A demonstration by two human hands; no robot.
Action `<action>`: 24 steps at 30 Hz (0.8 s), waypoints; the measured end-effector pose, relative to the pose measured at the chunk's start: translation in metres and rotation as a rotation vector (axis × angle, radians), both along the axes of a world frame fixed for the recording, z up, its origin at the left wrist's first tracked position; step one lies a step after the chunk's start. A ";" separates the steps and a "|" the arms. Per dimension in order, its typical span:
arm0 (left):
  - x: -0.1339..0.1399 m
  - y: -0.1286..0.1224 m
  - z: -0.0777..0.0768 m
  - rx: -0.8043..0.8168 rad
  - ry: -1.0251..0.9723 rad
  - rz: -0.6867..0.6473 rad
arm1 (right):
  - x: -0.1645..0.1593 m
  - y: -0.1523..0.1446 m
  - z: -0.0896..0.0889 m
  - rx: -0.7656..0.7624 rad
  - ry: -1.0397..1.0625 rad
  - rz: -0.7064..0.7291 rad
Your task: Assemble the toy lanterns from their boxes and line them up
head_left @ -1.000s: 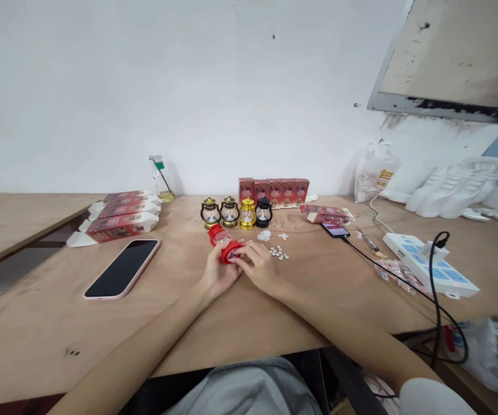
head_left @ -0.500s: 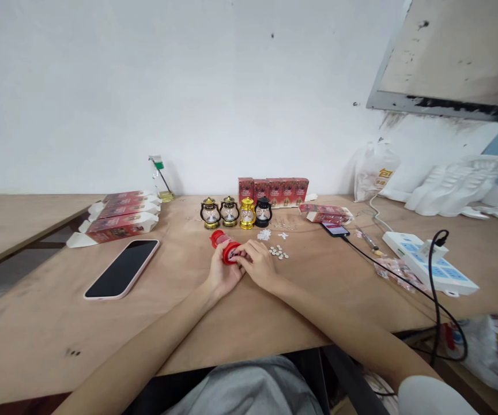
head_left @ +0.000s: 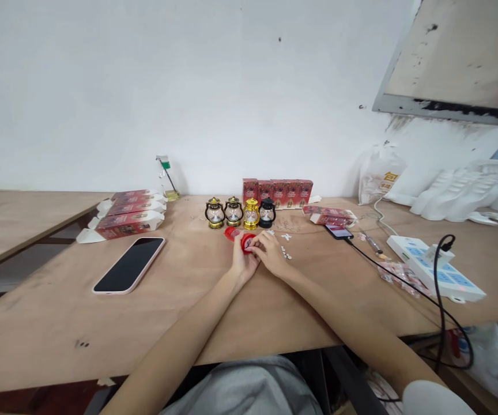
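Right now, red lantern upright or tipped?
Tipped: the red lantern is in the left hand, its round end facing the camera.

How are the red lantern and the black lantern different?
The red lantern is tilted over in the left hand, but the black lantern stands upright on the table.
The right hand has its fingers at the red lantern's round end; no hand touches the black lantern.
Fingers partly hide the red lantern, while the black lantern shows nearly whole.
Both are lanterns.
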State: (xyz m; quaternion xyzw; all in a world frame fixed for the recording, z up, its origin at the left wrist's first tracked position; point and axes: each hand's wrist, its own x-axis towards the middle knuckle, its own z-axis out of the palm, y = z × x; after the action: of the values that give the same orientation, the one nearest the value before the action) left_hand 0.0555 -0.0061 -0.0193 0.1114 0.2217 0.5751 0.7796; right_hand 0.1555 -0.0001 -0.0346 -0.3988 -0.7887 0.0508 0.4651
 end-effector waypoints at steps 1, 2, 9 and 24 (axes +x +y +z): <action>0.002 0.002 0.000 0.003 -0.002 -0.001 | 0.002 0.001 0.000 0.001 0.006 0.007; 0.003 0.003 0.000 0.009 -0.002 -0.005 | 0.003 0.003 -0.001 0.003 0.021 0.012; 0.006 0.009 -0.003 0.026 -0.004 -0.024 | 0.004 0.006 -0.003 0.029 0.081 -0.001; 0.007 0.008 -0.003 0.061 0.129 -0.009 | 0.006 0.008 -0.006 -0.070 0.102 0.058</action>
State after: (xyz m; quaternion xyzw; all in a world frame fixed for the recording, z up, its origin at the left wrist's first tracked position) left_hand 0.0624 0.0017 -0.0222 0.1729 0.2533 0.5696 0.7626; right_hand 0.1616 0.0081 -0.0410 -0.3888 -0.7728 0.1123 0.4889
